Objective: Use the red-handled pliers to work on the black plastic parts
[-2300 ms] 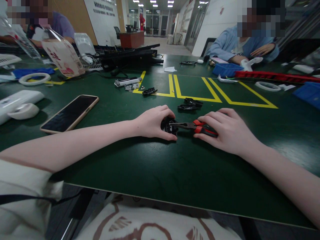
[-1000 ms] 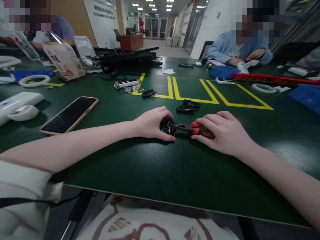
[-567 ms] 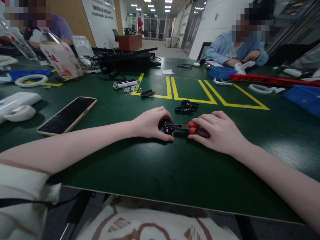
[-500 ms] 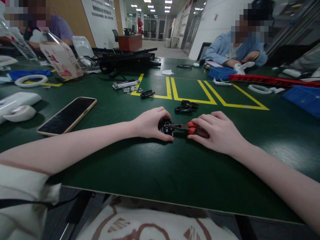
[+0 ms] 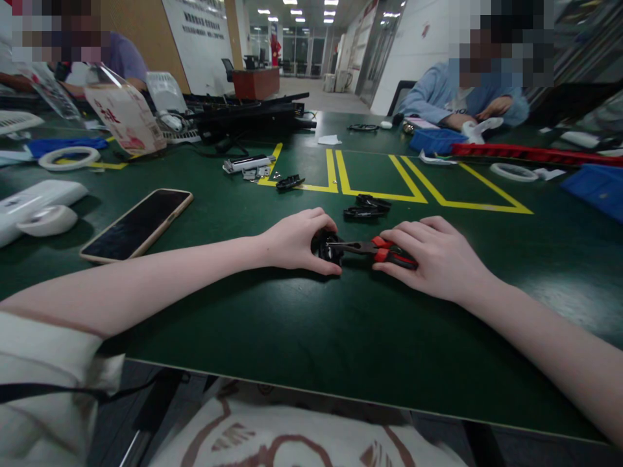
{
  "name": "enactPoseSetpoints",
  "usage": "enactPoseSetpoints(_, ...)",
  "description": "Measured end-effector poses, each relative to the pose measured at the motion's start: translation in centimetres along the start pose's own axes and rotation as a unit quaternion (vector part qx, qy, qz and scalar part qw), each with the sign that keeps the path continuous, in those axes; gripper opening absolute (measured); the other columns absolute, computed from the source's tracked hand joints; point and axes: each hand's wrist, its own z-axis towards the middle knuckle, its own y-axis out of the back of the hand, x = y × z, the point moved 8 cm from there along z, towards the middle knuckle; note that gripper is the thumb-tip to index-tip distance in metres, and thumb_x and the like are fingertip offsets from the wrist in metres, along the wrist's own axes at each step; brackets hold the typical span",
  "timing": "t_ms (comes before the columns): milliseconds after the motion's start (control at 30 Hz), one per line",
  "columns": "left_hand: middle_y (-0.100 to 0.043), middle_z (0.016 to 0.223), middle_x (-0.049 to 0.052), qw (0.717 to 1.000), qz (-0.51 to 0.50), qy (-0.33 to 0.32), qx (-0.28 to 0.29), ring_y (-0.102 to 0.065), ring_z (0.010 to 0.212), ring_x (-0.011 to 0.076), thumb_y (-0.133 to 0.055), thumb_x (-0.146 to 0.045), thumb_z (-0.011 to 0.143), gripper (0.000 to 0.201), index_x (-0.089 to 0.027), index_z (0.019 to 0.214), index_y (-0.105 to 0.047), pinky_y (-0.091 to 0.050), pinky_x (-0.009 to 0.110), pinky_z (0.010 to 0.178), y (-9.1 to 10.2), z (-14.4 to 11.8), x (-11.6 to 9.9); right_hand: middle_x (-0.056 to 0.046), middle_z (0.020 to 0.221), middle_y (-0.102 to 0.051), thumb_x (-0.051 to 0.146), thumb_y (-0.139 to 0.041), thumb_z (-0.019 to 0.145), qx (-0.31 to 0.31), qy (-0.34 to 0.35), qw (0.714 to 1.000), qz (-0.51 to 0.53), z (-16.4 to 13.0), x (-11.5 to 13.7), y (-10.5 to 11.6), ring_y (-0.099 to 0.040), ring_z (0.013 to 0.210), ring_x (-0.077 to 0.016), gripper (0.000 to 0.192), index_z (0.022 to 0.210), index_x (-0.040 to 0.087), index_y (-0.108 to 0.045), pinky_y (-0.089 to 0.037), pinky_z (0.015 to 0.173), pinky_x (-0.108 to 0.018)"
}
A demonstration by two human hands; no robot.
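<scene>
Between thumb and fingers, my left hand [image 5: 302, 243] grips a small black plastic part [image 5: 333, 250] just above or on the green tabletop. My right hand [image 5: 433, 256] is wrapped around the red and black handles of long-nose pliers [image 5: 382, 251]. The pliers point left, and their jaw tips reach into the black part; what they pinch is too small to make out. Beyond my hands lie more black plastic pieces [image 5: 366, 207], and another black piece [image 5: 291, 182] rests by the yellow tape.
A phone [image 5: 137, 224] lies left of my forearm, near a white tape roll [image 5: 48, 220]. Yellow tape outlines [image 5: 382, 194] mark the table [image 5: 311, 344]. Farther back stand a bottle [image 5: 124, 117] and a blue tray [image 5: 437, 141]. Two people sit across the table.
The view has shifted slightly, so everything appears a little to the right. The pliers and right hand have drawn slightly away from my left hand; both grips stay the same.
</scene>
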Motion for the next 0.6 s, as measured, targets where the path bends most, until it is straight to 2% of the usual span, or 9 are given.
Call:
enactPoseSetpoints(333,-0.061,0.112,0.01,1.0,-0.003,0.001,0.003,-0.06,0.093,0.0227,-0.081,-0.055,0.068,0.063,-0.014,0.113,-0.062,-0.05,0.033,0.076,0.09,-0.06,-0.05,-0.014,0.095,-0.068,0.056,-0.048,0.095,0.025,-0.038,0.997,0.059,-0.07,-0.27,-0.43,-0.063,0.077,-0.0247,0.048,0.111,0.013,-0.063,-0.049,0.063,-0.035)
enactPoseSetpoints(600,-0.061,0.112,0.01,1.0,-0.003,-0.001,0.004,-0.06,0.095,0.0236,-0.08,-0.054,0.069,0.061,-0.016,0.113,-0.061,-0.051,0.034,0.077,0.07,-0.08,-0.03,-0.014,0.098,-0.067,0.059,-0.05,0.092,0.051,-0.071,0.992,0.094,-0.34,-0.66,-0.65,-0.064,0.076,-0.0242,0.049,0.112,0.014,-0.062,-0.051,0.059,-0.034)
